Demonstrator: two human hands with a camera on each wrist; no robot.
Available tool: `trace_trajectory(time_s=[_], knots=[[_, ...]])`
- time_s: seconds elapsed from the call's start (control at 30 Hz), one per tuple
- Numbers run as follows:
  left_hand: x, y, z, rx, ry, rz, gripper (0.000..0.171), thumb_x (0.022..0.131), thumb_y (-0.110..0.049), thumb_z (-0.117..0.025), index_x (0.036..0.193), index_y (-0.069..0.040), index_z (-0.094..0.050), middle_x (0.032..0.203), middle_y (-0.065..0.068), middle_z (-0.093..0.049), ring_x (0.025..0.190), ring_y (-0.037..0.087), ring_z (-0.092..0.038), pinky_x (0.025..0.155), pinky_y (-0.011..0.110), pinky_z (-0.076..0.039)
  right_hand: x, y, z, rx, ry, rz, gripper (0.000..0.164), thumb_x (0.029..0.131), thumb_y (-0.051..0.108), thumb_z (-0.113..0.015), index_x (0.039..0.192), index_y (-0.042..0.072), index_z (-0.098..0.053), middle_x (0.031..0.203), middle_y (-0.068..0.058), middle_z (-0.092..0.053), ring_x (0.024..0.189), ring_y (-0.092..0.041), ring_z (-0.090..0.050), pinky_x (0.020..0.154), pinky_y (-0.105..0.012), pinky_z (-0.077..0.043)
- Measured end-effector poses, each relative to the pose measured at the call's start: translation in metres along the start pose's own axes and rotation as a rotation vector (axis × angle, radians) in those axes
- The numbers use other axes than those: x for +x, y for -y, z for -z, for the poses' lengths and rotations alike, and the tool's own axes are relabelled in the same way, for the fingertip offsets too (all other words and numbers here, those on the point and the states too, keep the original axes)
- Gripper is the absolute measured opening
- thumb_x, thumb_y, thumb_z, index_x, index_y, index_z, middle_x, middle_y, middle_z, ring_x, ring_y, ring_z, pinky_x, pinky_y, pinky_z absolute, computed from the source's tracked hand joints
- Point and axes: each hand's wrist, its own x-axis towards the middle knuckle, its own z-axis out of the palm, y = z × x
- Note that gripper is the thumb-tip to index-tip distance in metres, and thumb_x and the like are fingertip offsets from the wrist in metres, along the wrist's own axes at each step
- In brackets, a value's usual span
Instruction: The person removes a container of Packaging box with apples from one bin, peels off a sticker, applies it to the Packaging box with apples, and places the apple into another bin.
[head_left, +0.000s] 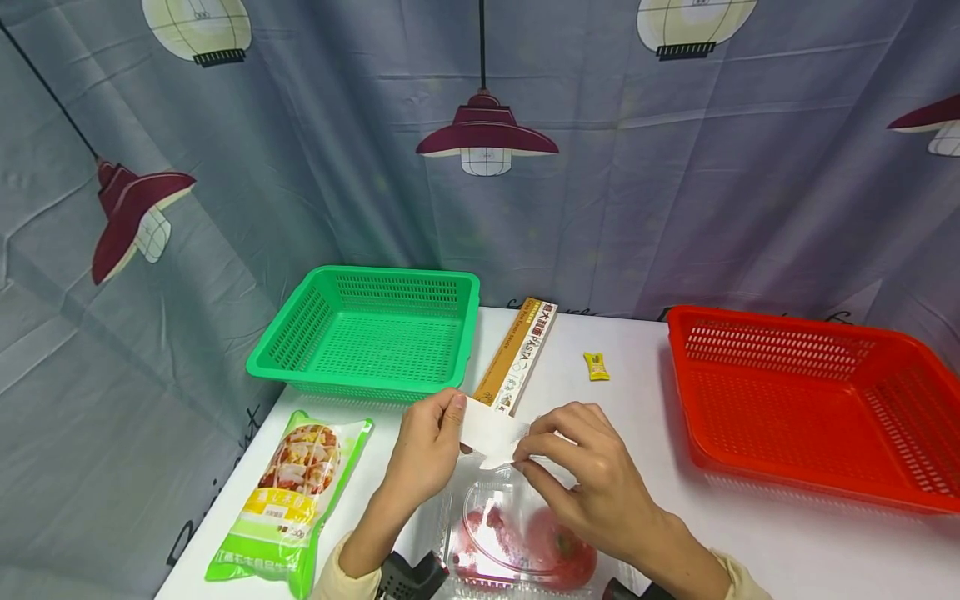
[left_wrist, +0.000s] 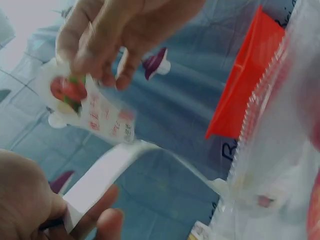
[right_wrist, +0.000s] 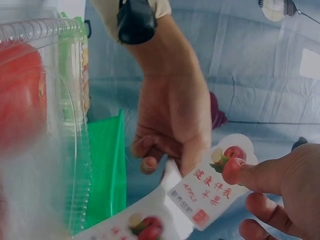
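Observation:
My left hand (head_left: 427, 446) pinches the end of a white label strip (head_left: 487, 429) between thumb and fingers. In the right wrist view, my right hand (right_wrist: 287, 185) pinches a white apple label (right_wrist: 210, 187) with printed red fruit and red lettering. The label's lower end meets the strip; whether it is still stuck there I cannot tell. Below both hands stands a clear plastic clamshell box (head_left: 468, 500) holding red fruit (head_left: 558, 554), with its lid down. Another printed label (right_wrist: 150, 230) shows at the bottom of the right wrist view.
A green basket (head_left: 363, 392) stands at the back left, a red basket (head_left: 795, 483) on the right. Between them lie a pasta box (head_left: 517, 354) and a small yellow packet (head_left: 596, 367). A green food bag (head_left: 288, 500) lies left of the clamshell, on the white table (head_left: 630, 392).

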Motion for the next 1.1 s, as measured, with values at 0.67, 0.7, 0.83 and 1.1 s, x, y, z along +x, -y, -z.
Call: trace_trajectory(time_s=[0.67,0.7,0.83,1.1], knots=[[-0.003,0.052,0.014,0.271,-0.232,0.123,0.037,0.104,-0.014,-0.048,0.069,-0.011,-0.058,0.048,-0.009,-0.053,0.045,0.007,-0.054,0.041,0.031,-0.036,-0.036,-0.004,0.011,0.172,0.048,-0.252,0.029,0.072,-0.002,-0.083,0.091,0.017,-0.073,0.085,0.007,-0.070,0.078,-0.010,-0.064,0.079,-0.018,-0.049],[-0.004,0.055,0.015,0.295,-0.239,0.127,0.037,0.104,-0.015,-0.048,0.068,-0.012,-0.057,0.049,-0.008,-0.051,0.044,0.008,-0.052,0.041,0.032,-0.035,-0.039,-0.004,0.012,0.179,0.061,-0.282,0.032,0.070,-0.004,-0.084,0.091,0.017,-0.073,0.085,0.008,-0.070,0.077,-0.009,-0.064,0.079,-0.018,-0.049],[-0.005,0.066,0.017,0.404,-0.275,0.122,0.035,0.103,-0.015,-0.050,0.069,-0.010,-0.057,0.052,0.000,-0.052,0.048,0.016,-0.052,0.041,0.034,-0.033,-0.048,-0.002,0.012,0.204,0.108,-0.397,0.029,0.075,0.002,-0.084,0.092,0.022,-0.071,0.084,0.009,-0.071,0.076,-0.006,-0.065,0.087,-0.018,-0.046],[-0.001,0.081,0.019,0.561,-0.282,0.151,0.029,0.101,-0.013,-0.051,0.077,-0.007,-0.065,0.063,0.013,-0.062,0.058,0.032,-0.062,0.042,0.042,-0.039,-0.061,-0.002,0.010,0.226,0.131,-0.459,0.036,0.073,-0.002,-0.085,0.092,0.021,-0.065,0.082,0.012,-0.068,0.070,-0.005,-0.063,0.073,-0.021,-0.050]])
